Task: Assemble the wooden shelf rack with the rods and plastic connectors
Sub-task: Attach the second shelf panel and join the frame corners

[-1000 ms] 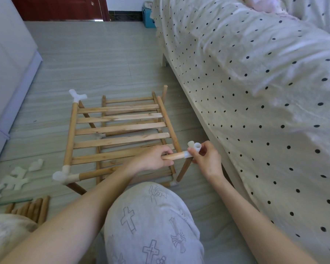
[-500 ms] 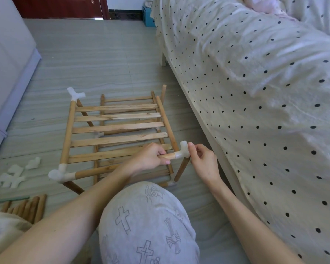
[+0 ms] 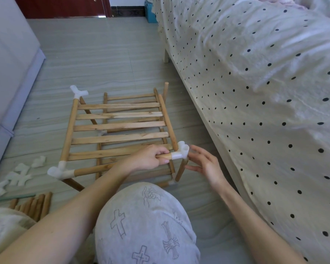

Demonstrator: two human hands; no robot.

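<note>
A partly built wooden shelf rack (image 3: 120, 126) of slats and round rods stands on the floor before my knee. White plastic connectors sit on three corners: near right (image 3: 181, 152), near left (image 3: 59, 171), far left (image 3: 78, 92). My left hand (image 3: 147, 159) grips the front rod (image 3: 95, 169) just left of the near right connector. My right hand (image 3: 204, 164) hovers beside that connector with fingers spread, holding nothing. A short leg rod (image 3: 181, 169) hangs below the connector.
Loose white connectors (image 3: 17, 175) lie on the floor at the left, and a bundle of spare rods (image 3: 34, 205) lies near my left knee. A bed with a dotted cover (image 3: 255, 92) fills the right side. A grey cabinet (image 3: 6, 73) stands at left.
My right hand has let go of the near right connector, now seated on the rod end, and has drawn back with fingers spread. My left hand still holds the front rod.
</note>
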